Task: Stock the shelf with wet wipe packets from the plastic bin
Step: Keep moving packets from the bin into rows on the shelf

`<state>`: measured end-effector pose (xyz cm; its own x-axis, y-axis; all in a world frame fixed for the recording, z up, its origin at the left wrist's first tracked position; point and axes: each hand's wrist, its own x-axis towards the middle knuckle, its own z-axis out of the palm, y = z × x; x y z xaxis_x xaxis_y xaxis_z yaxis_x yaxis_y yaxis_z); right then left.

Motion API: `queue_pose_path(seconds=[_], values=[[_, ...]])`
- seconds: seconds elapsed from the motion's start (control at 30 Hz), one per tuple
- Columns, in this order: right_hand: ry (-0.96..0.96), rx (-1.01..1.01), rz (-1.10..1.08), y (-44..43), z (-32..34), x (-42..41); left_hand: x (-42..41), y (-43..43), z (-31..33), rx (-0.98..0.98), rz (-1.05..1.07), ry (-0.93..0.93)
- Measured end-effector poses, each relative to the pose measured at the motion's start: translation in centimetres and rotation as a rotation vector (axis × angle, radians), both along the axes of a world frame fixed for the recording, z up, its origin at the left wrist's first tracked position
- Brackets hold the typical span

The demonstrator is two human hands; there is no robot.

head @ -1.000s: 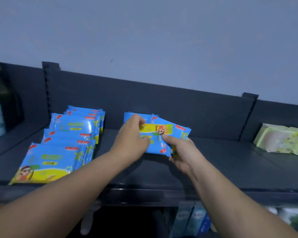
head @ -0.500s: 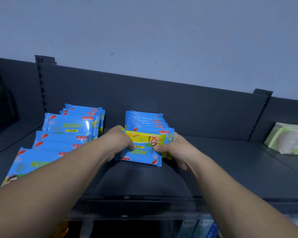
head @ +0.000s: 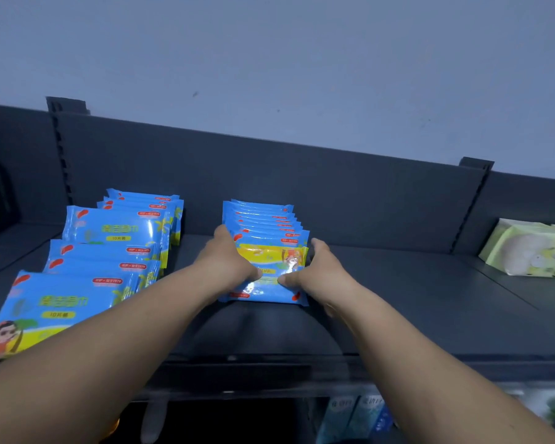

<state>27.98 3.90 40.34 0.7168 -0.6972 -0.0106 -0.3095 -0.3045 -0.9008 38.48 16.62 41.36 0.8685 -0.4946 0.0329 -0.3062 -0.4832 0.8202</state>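
Observation:
A row of blue wet wipe packets (head: 263, 219) leans back in the middle of the dark shelf (head: 398, 299). The front packet (head: 271, 262) faces me upside down, its yellow band uppermost. My left hand (head: 228, 262) grips the row's left side, thumb on the front packet. On the right side my right hand (head: 319, 274) grips it the same way, thumb on the packet's face. A second row of the same blue packets (head: 109, 241) lies to the left, and its nearest packet (head: 52, 309) reaches the shelf's front edge. The plastic bin is out of view.
Pale green packets (head: 526, 251) lie at the shelf's far right. A dark back panel (head: 334, 193) closes the shelf behind, with slotted uprights at both ends. Bare shelf stretches between the middle row and the green packets. Other goods (head: 350, 415) show on the level below.
A second ago both hands held a tilted bunch of packets above the shelf. The bunch now stands on the shelf as an even row, with my hands lower on its front packet.

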Motion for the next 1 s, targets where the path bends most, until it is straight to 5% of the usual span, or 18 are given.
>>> queue_pose_path(seconds=[0.43, 0.7, 1.0], values=[[0.098, -0.503, -0.001, 0.6, 1.6, -6.3, -4.5, 0.6, 0.7, 0.258, -0.120, -0.670], [0.284, -0.811, -0.106, -0.9, 1.1, -13.5, -10.3, -1.9, 0.7, 0.284, -0.330, -0.832], [0.490, -0.905, -0.282, -2.9, -1.6, -26.1, -20.2, -6.2, -0.8, 0.306, -0.598, -0.944]])
